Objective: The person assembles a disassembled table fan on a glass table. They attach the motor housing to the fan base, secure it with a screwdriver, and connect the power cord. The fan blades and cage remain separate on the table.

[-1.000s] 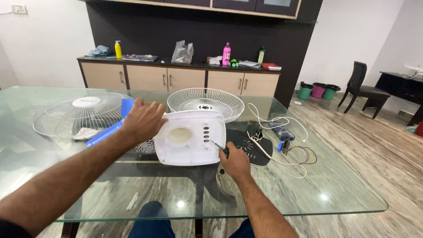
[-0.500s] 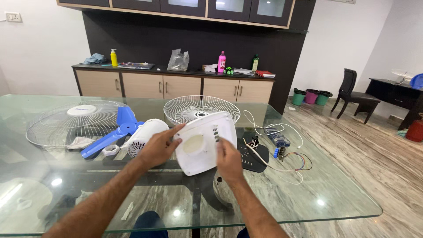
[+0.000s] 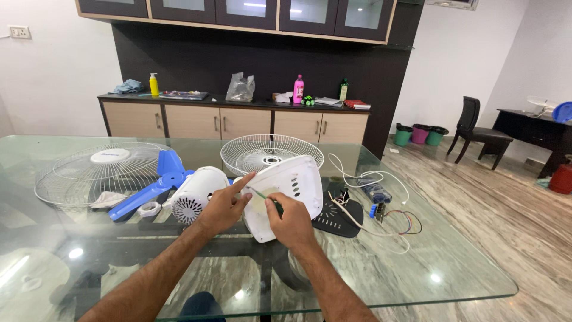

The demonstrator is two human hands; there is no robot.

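White plastic base cover (image 3: pixel 295 182), frame centre: light, stiff, smooth; hold by rim. Left hand (image 3: pixel 221 210) grip steadies its edge; right hand (image 3: pixel 290 222) grip clamped on screwdriver (image 3: pixel 266 200)

Two wire fan guards are lying on the glass table: one (image 3: pixel 101 170) at the left, one (image 3: pixel 271 152) at the middle. One blue fan blade (image 3: pixel 156 179), one white motor housing (image 3: pixel 196 194), one white base cover (image 3: pixel 292 194) and one black panel (image 3: pixel 338 214) are showing. Three bottles are standing on the sideboard: yellow (image 3: pixel 154 84), pink (image 3: pixel 298 89), dark green (image 3: pixel 343 89). Three bins (image 3: pixel 420 134) are sitting by the wall.
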